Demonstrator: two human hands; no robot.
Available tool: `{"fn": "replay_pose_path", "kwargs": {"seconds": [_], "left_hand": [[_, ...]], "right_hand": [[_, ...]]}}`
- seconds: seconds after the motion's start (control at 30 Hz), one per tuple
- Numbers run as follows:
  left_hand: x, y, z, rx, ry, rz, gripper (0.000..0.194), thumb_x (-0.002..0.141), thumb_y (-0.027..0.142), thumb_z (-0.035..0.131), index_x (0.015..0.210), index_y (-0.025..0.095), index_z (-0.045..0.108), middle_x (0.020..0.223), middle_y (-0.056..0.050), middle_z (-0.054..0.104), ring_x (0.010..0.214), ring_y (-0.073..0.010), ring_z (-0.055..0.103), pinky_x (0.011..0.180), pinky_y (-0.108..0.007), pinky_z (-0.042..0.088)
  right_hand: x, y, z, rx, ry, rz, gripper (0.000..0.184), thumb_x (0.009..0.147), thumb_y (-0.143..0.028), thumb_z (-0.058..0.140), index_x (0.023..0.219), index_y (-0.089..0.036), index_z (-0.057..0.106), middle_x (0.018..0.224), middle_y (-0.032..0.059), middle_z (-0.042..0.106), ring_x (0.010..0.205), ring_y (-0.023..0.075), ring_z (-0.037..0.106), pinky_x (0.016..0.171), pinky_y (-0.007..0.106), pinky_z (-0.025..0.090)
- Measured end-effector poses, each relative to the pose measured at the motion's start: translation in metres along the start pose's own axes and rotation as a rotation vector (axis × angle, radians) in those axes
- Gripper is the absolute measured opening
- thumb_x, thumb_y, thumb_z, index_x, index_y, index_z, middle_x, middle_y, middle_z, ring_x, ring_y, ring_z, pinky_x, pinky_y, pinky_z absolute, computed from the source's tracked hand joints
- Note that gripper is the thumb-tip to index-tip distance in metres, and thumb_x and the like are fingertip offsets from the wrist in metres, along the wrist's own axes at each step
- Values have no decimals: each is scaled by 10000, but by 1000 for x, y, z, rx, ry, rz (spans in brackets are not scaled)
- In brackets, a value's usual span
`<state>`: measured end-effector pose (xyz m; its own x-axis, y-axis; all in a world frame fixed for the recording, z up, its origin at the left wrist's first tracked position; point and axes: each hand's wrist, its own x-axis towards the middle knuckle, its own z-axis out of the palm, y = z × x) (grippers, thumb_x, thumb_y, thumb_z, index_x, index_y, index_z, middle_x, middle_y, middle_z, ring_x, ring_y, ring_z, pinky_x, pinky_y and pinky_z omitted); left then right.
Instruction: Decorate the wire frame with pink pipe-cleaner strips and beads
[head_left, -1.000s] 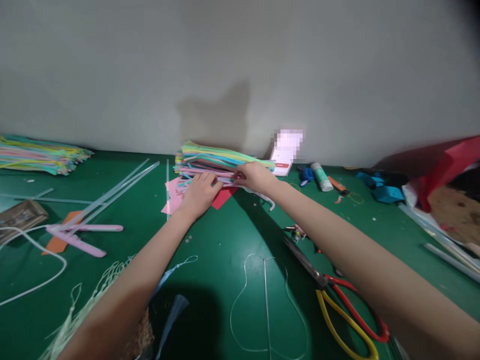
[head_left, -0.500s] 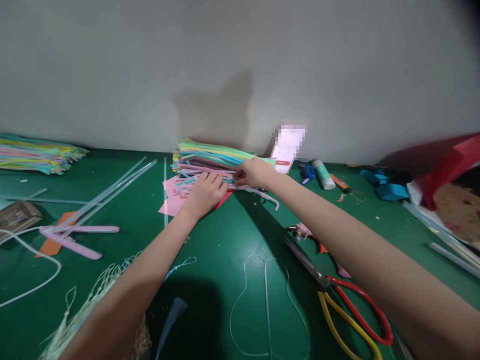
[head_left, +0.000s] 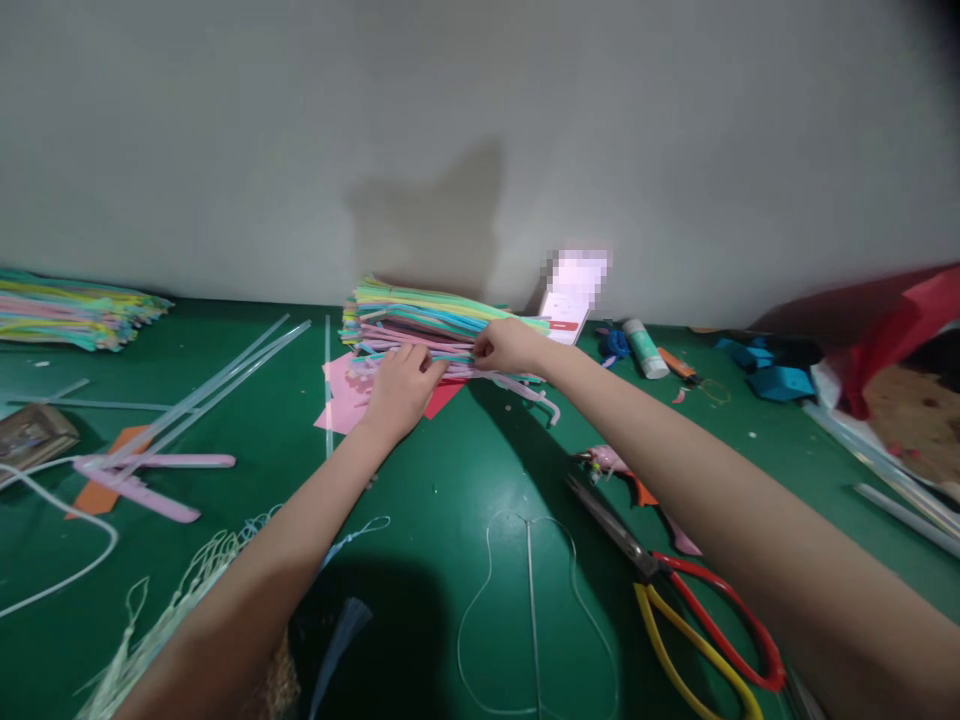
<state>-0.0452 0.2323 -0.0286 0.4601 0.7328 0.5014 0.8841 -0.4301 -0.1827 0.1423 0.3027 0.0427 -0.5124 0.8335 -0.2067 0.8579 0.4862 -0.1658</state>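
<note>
A pile of pastel pipe cleaners (head_left: 442, 305) in green, yellow, blue and pink lies against the wall. My left hand (head_left: 405, 385) is at its front edge, fingers curled over the pink and blue stems. To the right of it, my right hand (head_left: 514, 347) has thumb and forefinger pinched together on stems of the same pile; the fingertips are partly hidden. Some pink stems stick out below my right hand, one with a bent end (head_left: 553, 410). Pink paper (head_left: 341, 395) and a red piece (head_left: 446, 397) show under and beside my left hand.
Red-and-yellow-handled scissors (head_left: 652, 565) and a pink glue gun (head_left: 611, 460) lie near my right forearm. Behind stand a lit phone (head_left: 568, 300) and a white-green tube (head_left: 646, 350). Leftward are clear sticks (head_left: 225, 385), a pink hair straightener (head_left: 157, 490), tassels (head_left: 202, 560) and another pipe cleaner bundle (head_left: 75, 310).
My left hand has slid slightly left and back from my right hand, so the gap between them is wider and more of the red piece shows. My right hand has barely moved.
</note>
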Motion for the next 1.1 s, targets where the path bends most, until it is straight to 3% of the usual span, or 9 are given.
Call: {"fn": "replay_pose_path", "kwargs": {"seconds": [0.23, 0.47, 0.67, 0.83, 0.97, 1.1], "left_hand": [[1, 1, -5, -15, -33, -11, 218, 943, 191, 460, 933, 189, 677, 870, -102, 592, 824, -253, 507, 674, -366, 358], [4, 4, -9, 31, -70, -33, 215, 910, 185, 467, 905, 141, 678, 900, -168, 599, 872, -317, 518, 686, -421, 386], [9, 1, -16, 39, -100, 2, 220, 910, 158, 461, 876, 158, 678, 928, -146, 618, 895, -306, 528, 726, -421, 399], [-3, -4, -34, 13, -83, -11, 185, 900, 211, 520, 979, 172, 682, 1064, -156, 623, 966, -321, 528, 777, -446, 424], [-22, -7, -51, -2, -34, -52, 374, 848, 158, 573, 1216, 201, 618, 1271, -188, 561, 1124, -358, 499, 886, -519, 419], [-36, -7, -62, -61, -33, -48, 318, 807, 120, 585, 1105, 210, 653, 1251, -161, 589, 1146, -335, 518, 960, -534, 408]], "right_hand": [[0, 5, -5, 51, -66, -24, 267, 808, -259, 637, 1028, -181, 766, 876, 39, 751, 749, 152, 628, 636, 228, 405], [2, 8, -3, 49, -74, -27, 278, 822, -303, 630, 1035, -178, 757, 856, 41, 740, 744, 152, 618, 645, 236, 400], [2, 6, 5, -8, -40, -39, 208, 715, -330, 707, 870, -198, 749, 833, 49, 711, 726, 172, 583, 600, 268, 342], [-6, 8, -4, 32, -15, -48, 163, 756, -319, 624, 778, -178, 705, 752, 32, 653, 690, 158, 537, 580, 275, 310], [-14, 18, -19, 122, -137, -47, 217, 808, -375, 594, 787, -183, 691, 691, 4, 604, 623, 132, 495, 553, 263, 328], [-19, 21, -26, 168, -309, -39, 128, 791, -298, 632, 759, -193, 698, 674, 2, 610, 572, 121, 488, 527, 257, 353]]}}
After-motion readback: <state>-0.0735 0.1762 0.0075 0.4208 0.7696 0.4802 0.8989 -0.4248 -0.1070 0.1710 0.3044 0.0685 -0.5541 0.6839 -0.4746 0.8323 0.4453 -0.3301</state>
